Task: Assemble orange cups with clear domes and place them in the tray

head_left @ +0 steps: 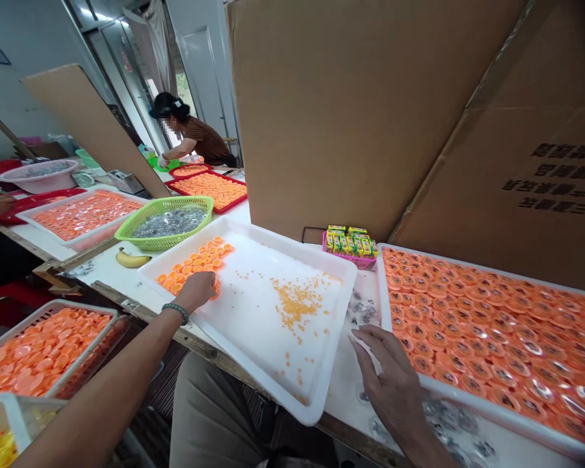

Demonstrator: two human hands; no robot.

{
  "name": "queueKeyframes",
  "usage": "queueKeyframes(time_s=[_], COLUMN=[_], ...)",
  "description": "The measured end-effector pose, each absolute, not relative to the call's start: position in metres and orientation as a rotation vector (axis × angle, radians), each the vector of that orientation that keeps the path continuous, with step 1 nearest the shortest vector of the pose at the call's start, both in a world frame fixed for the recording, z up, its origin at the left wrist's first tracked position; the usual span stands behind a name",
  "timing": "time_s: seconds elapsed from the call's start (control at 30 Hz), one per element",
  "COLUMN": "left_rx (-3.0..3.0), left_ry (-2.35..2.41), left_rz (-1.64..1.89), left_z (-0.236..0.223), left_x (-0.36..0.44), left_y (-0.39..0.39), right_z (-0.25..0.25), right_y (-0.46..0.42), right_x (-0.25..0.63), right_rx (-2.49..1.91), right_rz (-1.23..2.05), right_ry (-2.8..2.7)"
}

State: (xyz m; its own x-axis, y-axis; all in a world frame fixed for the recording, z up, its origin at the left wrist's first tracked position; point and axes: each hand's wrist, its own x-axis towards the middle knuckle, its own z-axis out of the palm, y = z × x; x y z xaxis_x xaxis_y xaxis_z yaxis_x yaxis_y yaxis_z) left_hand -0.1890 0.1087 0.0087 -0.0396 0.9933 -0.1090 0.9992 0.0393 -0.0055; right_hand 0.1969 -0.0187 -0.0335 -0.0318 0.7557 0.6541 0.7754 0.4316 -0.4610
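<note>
My left hand [198, 290], with a dark beaded bracelet [177, 312] at its wrist, reaches into a shallow white tray [273, 244]. Its fingers are curled down at the edge of a group of small round orange pieces [188, 268]; whatever they hold is hidden. Tiny yellow-orange bits [295, 302] lie scattered over the tray's right half. Just past the tray's right rim hovers my right hand [387, 374], thumb and fingers apart, nothing visible in it. Near its fingertips are small clear plastic pieces [362, 310] on the table.
A large tray of printed orange discs [487, 331] fills the right. Yellow-green packets [351, 244] sit in a pink basket. A green basket [127, 233] and banana [132, 260] lie leftward. Tall cardboard [351, 117] blocks the back. A co-worker [195, 133] bends over the far table.
</note>
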Motion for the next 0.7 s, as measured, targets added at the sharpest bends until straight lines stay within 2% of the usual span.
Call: queueKeyframes(time_s=[0.2, 0.4, 0.57, 0.7], left_rx=[2.147, 2.213, 2.020, 1.684], left_ry=[2.169, 1.880, 1.696, 1.514], left_rz=[-0.014, 0.202, 0.455, 0.765], left_z=[0.017, 0.028, 0.025, 0.013], left_x=[-0.172, -0.115, -0.065, -0.052], left_y=[0.100, 0.073, 0.049, 0.038], right_z=[-0.022, 0.007, 0.003, -0.003], right_y=[-0.024, -0.013, 0.008, 0.012], right_x=[0.182, 0.138, 0.106, 0.104], right_rx=[-1.294, -1.189, -1.155, -1.190], right_rz=[0.098, 0.461, 0.631, 0.650], right_ry=[-1.741, -1.755, -1.965, -1.847])
